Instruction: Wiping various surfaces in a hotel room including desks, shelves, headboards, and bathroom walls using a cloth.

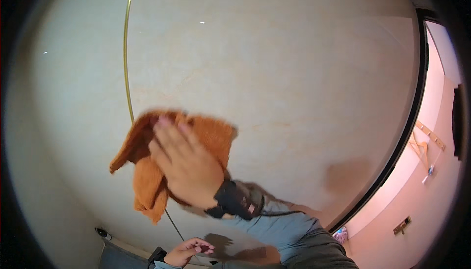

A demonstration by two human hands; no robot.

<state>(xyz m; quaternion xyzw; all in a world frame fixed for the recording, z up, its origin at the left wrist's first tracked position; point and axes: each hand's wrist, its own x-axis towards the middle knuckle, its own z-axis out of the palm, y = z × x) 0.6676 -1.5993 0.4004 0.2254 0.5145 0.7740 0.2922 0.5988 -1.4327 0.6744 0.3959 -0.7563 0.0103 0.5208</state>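
Observation:
My right hand (pixel 184 163), slightly blurred, holds an orange cloth (pixel 213 134) against a pale, glossy wall panel (pixel 294 72). Its fingers lie stretched over the cloth, and a bunched fold (pixel 149 190) hangs below the palm. The cloth covers part of a thin gold strip (pixel 126 48) that runs up the wall. A black band (pixel 238 199) circles my right wrist. Low in the view, my left hand (pixel 189 250) is held apart from the cloth, its fingers loosely curved and apart, with nothing visible in them.
On the right, a dark frame (pixel 417 97) edges an opening into a pink-lit space. Inside it are a wooden hook rail (pixel 431 135), a hanger (pixel 419 148) and a door handle (pixel 402 226). A grey padded surface (pixel 117 255) lies at the lower left.

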